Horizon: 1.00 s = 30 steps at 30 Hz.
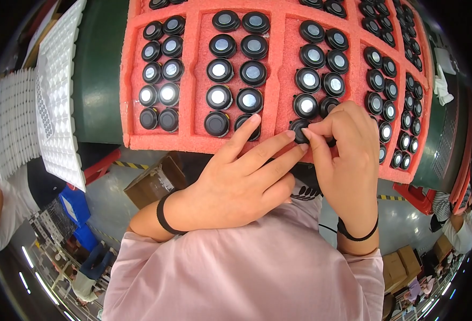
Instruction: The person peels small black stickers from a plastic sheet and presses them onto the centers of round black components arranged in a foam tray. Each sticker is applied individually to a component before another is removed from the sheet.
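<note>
A pink foam tray (275, 101) holds several black round parts with pale, shiny centres, set in pairs down its compartments. The front pairs in the left compartments have dark centres. At the front of the third compartment, my two hands meet over one black round part (298, 128). Thumb and forefinger of my right hand (348, 147) are pinched together at its right edge; whatever lies between them is too small or hidden to make out. My left hand (241, 182) has its fingers stretched apart, two tips close to that part, the forefinger over a neighbouring black part (242, 122).
The tray lies on a dark green surface (99, 80). White moulded trays (59, 96) stand at the left, one upright by the foam. Below are a cardboard box (155, 182), blue bins (75, 206) and red frame pieces. Other people are at both sides.
</note>
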### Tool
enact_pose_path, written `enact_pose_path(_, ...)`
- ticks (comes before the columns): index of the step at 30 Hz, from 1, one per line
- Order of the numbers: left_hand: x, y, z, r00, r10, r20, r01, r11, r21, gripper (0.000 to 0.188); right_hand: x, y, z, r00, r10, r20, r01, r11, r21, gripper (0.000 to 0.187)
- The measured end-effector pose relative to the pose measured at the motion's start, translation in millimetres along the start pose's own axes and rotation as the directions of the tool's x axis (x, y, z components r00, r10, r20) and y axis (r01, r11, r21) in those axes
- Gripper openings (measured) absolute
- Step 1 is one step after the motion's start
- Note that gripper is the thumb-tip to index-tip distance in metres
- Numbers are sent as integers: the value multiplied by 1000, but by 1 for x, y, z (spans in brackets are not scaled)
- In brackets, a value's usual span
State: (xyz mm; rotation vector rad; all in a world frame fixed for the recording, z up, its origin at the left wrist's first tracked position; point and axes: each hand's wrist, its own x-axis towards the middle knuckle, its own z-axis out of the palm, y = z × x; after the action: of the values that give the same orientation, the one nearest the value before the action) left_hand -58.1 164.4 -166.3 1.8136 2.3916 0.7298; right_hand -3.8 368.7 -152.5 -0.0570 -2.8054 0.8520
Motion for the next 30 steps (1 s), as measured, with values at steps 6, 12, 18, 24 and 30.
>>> enact_pose_path(6, 0, -3, -3, 994, -11, -108, 1, 996, -93, 29, -12, 3, -12, 997, -36, -66, 40, 998, 52, 19)
enact_pose_path(12, 1, -1, -2, 964, -43, -263, 10, 992, -126, 26, -31, -3, -31, 990, -35, 138, -31, 895, 446, 30)
enact_pose_path(18, 1, -1, 0, 941, 24, -338, -55, 995, -83, 32, -35, -5, -31, 985, -76, 156, 3, 906, 422, 31)
enact_pose_path(24, 0, 0, 1, 931, 48, -363, -70, 996, -50, 30, -37, -2, -26, 986, -80, 144, 7, 894, 448, 35)
enact_pose_path(30, -1, -1, -1, 938, 42, -343, -70, 995, -70, 29, -34, 0, -22, 982, -132, 133, 65, 906, 418, 36)
